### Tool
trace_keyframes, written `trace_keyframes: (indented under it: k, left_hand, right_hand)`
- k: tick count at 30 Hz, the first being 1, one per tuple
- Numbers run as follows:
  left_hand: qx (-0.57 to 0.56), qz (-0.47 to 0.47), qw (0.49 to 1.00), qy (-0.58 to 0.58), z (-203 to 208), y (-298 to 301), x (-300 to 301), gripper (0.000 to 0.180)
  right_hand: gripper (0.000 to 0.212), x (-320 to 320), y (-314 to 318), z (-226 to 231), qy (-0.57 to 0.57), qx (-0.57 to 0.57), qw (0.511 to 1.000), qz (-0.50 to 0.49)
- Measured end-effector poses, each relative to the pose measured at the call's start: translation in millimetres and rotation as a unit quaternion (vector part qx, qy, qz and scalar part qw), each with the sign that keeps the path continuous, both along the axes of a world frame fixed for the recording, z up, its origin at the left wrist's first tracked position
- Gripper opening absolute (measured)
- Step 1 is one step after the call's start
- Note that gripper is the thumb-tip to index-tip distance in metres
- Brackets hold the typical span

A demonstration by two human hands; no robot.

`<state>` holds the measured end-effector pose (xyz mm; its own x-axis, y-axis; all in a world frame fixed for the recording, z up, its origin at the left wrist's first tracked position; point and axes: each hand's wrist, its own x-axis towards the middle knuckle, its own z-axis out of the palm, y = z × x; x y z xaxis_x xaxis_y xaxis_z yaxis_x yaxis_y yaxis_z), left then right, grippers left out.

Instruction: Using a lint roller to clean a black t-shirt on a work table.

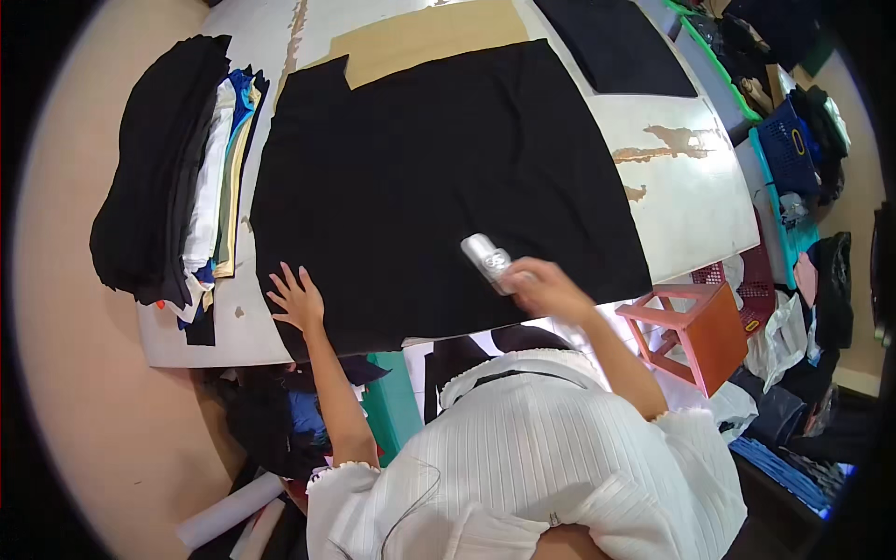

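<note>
A large piece of black cloth lies spread over the table, with soft creases on its right half. My left hand rests flat on its near left corner, fingers spread and nothing held. Toward the near right of the cloth, my right hand is closed around the handle end of what looks like a lint roller. The white cylinder of this lint roller points up and left, on or just over the cloth; I cannot tell whether it touches. My fingers hide its handle.
Stacked folded fabrics stand at the table's left. Tan paper or cloth lies under the far edge, and dark folded cloth at the far right. An orange stool stands beside the table's near right corner. Crates and bags line the right side.
</note>
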<state>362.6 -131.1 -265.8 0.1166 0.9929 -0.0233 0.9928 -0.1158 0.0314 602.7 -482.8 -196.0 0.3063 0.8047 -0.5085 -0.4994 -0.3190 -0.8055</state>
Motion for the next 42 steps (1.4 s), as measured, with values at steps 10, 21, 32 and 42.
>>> trace_keyframes:
  k: [10, 21, 32, 42]
  left_hand:
    - [0.009, 0.0, 1.0, -0.013, -2.4, 1.3, -1.2, 0.058]
    - [0.024, -0.093, 0.994, -0.045, 6.2, -8.9, -1.1, 0.055]
    - [0.009, -0.201, 0.976, -0.085, 7.2, -9.5, -7.4, 0.054]
    - [-0.004, -0.111, 0.992, -0.058, 1.1, -0.9, -10.1, 0.056]
  right_hand:
    - [0.019, 37.4, -116.8, -2.0, -0.292, -0.129, 0.833, -0.451]
    - [0.019, -91.4, 55.5, 15.6, -0.2, 0.054, 0.978, 0.023]
    - [0.021, -18.4, -69.2, 3.0, -0.31, -0.132, 0.816, -0.47]
    - [0.026, -88.4, 34.1, 17.5, -0.17, -0.092, 0.97, -0.144]
